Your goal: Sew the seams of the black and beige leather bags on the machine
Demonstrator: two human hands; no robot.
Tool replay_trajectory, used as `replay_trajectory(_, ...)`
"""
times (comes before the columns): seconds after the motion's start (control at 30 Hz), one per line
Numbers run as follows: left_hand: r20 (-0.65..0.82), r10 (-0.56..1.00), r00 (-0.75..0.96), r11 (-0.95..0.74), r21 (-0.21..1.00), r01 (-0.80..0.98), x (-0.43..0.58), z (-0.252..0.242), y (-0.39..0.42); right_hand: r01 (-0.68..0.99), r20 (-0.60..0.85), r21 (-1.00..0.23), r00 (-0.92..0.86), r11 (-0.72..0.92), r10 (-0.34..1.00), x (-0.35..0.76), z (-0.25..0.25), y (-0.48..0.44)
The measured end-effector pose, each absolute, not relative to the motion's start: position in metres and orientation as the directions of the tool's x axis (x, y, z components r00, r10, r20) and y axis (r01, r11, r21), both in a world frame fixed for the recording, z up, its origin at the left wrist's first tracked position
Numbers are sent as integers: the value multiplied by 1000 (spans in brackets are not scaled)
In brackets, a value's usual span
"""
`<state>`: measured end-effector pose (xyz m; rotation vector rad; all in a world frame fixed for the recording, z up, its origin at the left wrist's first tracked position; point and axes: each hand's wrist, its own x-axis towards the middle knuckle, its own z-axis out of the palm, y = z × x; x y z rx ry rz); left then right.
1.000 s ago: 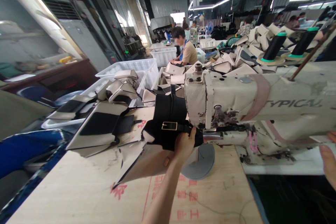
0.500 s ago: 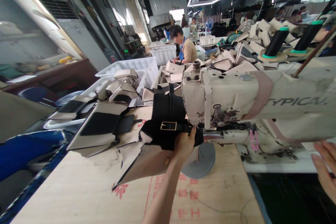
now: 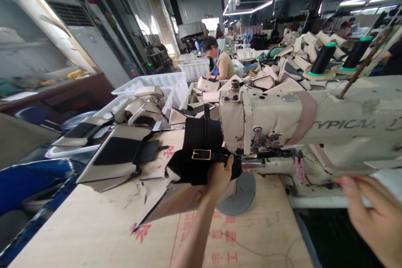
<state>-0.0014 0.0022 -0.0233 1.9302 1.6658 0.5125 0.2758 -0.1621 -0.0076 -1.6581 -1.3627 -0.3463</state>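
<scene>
My left hand (image 3: 220,176) is closed on the edge of a beige-and-black bag (image 3: 182,197), thumb on top. Its black flap stands up, and a black strap with a gold rectangular buckle (image 3: 201,154) crosses it. The bag's right edge lies at the sewing machine's arm (image 3: 254,164), under the machine head (image 3: 234,121); the needle area is hidden. My right hand (image 3: 373,213) hovers at the right, in front of the machine base, somewhat blurred. Its fingers are loosely stretched and nothing shows in them.
Another beige-and-black bag (image 3: 117,153) lies left on the wooden table (image 3: 94,222). Behind are plastic crates (image 3: 150,81) and a heap of bag pieces (image 3: 266,77). Black thread cones (image 3: 323,59) stand above the machine. A person (image 3: 224,63) sits farther back. A grey disc (image 3: 243,197) is below the machine arm.
My right hand has come in from the right edge toward the machine, its fingers bending a little. The left hand keeps its hold on the bag; the view has shifted slightly.
</scene>
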Motion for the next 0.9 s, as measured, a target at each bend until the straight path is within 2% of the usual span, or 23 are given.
replay_trajectory(0.07, -56, 985, 165, -96, 612, 785, -1, -23, 2, 677, 407, -730, 316, 97, 857, 218, -16, -134)
replay_trajectory(0.1, -57, 985, 162, -95, 607, 789, -1, -23, 2, 546, 257, -835, 281, 66, 925, 191, -22, -117)
replay_trajectory(0.17, -59, 985, 162, -94, 599, 795, -1, -23, 2, 259, 25, -965, 230, -36, 973, 146, -34, -86)
replay_trajectory(0.2, -61, 984, 164, -96, 595, 798, -1, -23, 2, 106, -64, -991, 184, -85, 981, 131, -40, -74)
replay_trajectory(0.23, -62, 984, 168, -99, 593, 799, -2, -23, 1, 21, -113, -993, 156, -118, 981, 119, -45, -64)
replay_trajectory(0.4, -61, 986, 155, -90, 589, 803, -1, -24, 0, -217, -205, -962, 176, -165, 963, 100, -61, -56)
replay_trajectory(0.57, -76, 988, 135, -65, 591, 804, 2, -31, 12, -342, -232, -930, 260, -135, 937, 96, -61, -53)
replay_trajectory(0.73, -109, 983, 151, -55, 604, 795, 5, -32, 31, -366, -270, -919, 312, -147, 911, 94, -58, -39)
replay_trajectory(0.9, -55, 971, 231, -137, 663, 736, 4, -26, 38, -313, -280, -931, 280, -188, 918, 91, -50, -40)
